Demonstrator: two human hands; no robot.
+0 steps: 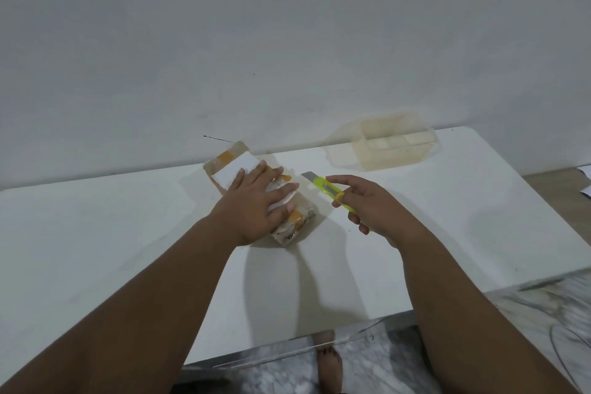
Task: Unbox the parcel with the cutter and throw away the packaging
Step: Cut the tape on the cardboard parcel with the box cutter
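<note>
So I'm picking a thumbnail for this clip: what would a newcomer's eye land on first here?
First the bright yellow-green cutter, blade out, gripped by the right hand just right of centre, with its tip aimed at the parcel. Next comes the left hand, pressed flat on that taped brown parcel in the middle of the white table. A clear plastic box sits at the far right, near the wall.

Parcel (pixel 231 170) on the table (pixel 96 233) near its far edge, left hand (pixel 256 206) flat on top, cutter (pixel 329 194) in the right hand (pixel 375 213) just right of the parcel, container (pixel 396 145) behind and further right, by the wall (pixel 287 41).
</note>
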